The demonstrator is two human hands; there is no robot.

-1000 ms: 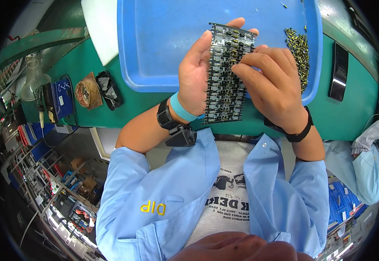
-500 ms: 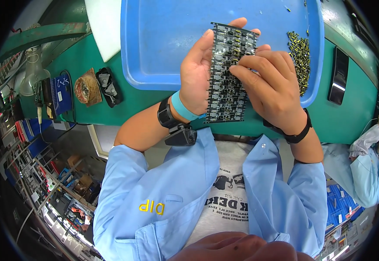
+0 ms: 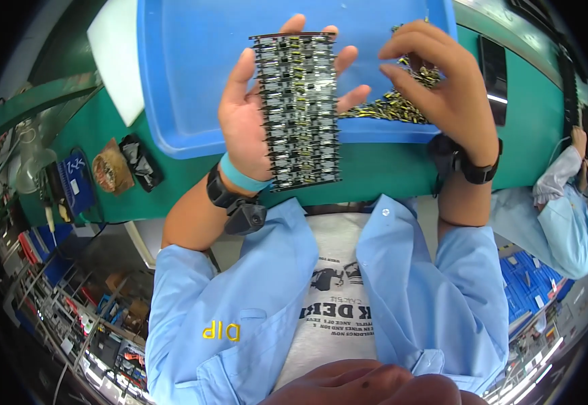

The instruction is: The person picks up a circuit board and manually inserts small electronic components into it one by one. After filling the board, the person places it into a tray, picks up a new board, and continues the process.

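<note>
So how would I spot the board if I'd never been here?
Start with the big blue tray on the green table. Over its near edge is the person's upturned left hand, and the board rests in it. It is one long dark panel packed with rows of tiny parts, unlike the loose yellow-and-black bits heaped in the tray.

the circuit panel (image 3: 301,111) glints, glossy and dark, its face rough with shiny metal-looking bits. the blue tray (image 3: 193,118) looks like smooth plastic with a soft sheen, the loose parts (image 3: 402,106) in it bright and metallic. from here, the green bench top (image 3: 180,179) seems matt, the phone (image 3: 492,75) glassy, the jacket (image 3: 247,290) plain dull cloth.
</note>
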